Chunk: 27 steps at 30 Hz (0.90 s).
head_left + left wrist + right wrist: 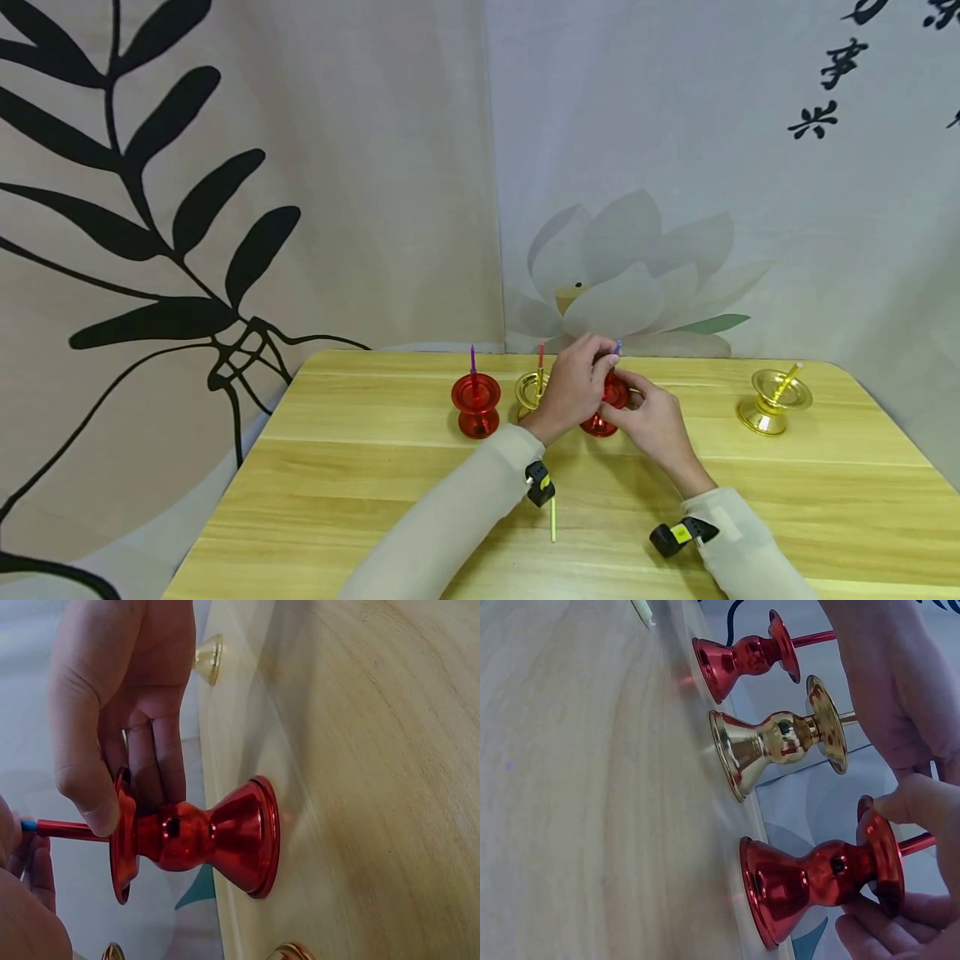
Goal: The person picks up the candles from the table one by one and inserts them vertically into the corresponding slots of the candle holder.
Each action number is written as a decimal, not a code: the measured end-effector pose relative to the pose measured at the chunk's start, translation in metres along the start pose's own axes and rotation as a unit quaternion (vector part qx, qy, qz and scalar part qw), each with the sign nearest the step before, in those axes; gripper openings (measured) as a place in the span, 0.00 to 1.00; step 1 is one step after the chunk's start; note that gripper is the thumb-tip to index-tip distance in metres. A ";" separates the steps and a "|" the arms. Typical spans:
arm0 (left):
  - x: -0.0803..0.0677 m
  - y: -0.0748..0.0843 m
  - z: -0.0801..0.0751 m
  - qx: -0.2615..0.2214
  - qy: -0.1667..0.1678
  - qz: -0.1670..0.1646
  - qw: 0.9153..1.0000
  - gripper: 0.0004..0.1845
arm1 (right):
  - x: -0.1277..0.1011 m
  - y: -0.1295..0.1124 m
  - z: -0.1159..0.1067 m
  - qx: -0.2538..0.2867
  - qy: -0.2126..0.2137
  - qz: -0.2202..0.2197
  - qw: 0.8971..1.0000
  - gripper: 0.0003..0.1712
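Note:
A shiny red candle holder (600,425) stands upright on the table between the two hands. My right hand (660,421) grips its dish, thumb on the rim and fingers beneath, as the right wrist view shows with the holder's flared base (769,889) on the wood. Over the socket tube, my left hand (573,387) pinches a thin blue candle (28,826), whose lower end is at the mouth of the tube. Most of the candle is hidden by the fingers.
Left of the hands are a gold holder (780,739) with a red candle (541,357) and a red holder (477,417) with a purple candle (473,358). Another gold holder (772,400) with a yellow candle is far right. A pale yellow-green candle (553,523) lies in front.

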<state>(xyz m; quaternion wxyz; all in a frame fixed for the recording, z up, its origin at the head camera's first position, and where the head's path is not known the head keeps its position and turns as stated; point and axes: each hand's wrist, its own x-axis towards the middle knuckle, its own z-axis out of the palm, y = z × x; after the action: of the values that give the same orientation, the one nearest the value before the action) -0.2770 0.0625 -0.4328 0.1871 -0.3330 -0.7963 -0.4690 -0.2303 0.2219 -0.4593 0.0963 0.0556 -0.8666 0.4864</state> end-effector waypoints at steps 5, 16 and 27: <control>-0.002 0.000 -0.001 0.003 0.012 0.001 1.000 0.07 | 0.000 -0.001 0.001 0.005 -0.002 0.002 1.000 0.38; -0.004 -0.002 -0.002 0.018 0.012 -0.007 1.000 0.05 | 0.000 -0.004 0.002 0.007 -0.004 0.006 1.000 0.38; -0.014 0.015 -0.010 0.055 -0.029 -0.080 0.995 0.11 | -0.001 -0.002 0.000 0.005 -0.003 0.017 1.000 0.38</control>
<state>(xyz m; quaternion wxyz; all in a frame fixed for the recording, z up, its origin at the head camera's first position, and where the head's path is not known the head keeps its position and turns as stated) -0.2570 0.0538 -0.4273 0.1440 -0.2712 -0.8499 -0.4282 -0.2288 0.2211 -0.4583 0.0850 0.0428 -0.8652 0.4923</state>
